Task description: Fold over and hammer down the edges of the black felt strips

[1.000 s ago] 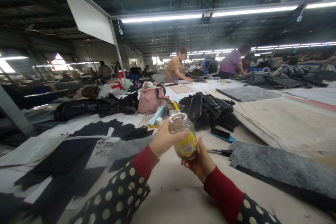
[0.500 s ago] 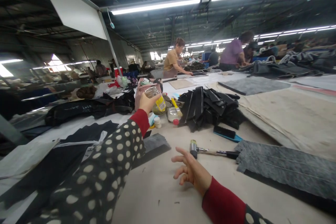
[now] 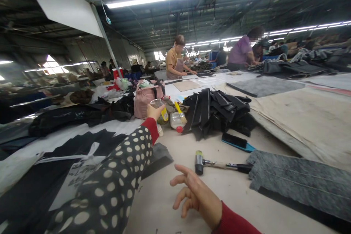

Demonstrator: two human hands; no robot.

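Observation:
My left hand (image 3: pixel 154 112) is stretched across the table, its fingers wrapped round a clear glass jar (image 3: pixel 164 115) with a yellow label. Part of the jar is hidden behind the hand. A yellow-handled brush (image 3: pixel 179 111) leans over a clear container (image 3: pixel 176 121) just right of the jar, with a red cap (image 3: pixel 179 129) in front. Above the bare tabletop hovers my right hand (image 3: pixel 196 195), fingers apart and holding nothing. The nearest thing to it is a mallet (image 3: pixel 199 162) with a yellow-and-black head, lying on the table.
Behind the jar stands a pink bag (image 3: pixel 145 98). Black fabric strips (image 3: pixel 211 111) lie heaped at centre, near a blue brush (image 3: pixel 238 142). Grey fabric pieces (image 3: pixel 298 175) lie at right, dark fabric (image 3: pixel 90 153) at left. Two co-workers (image 3: pixel 177 58) stand across the table.
My left hand has lowered the jar to the table level beside the pink bag. The right hand stays open, a little lower in view. The camera has shifted slightly.

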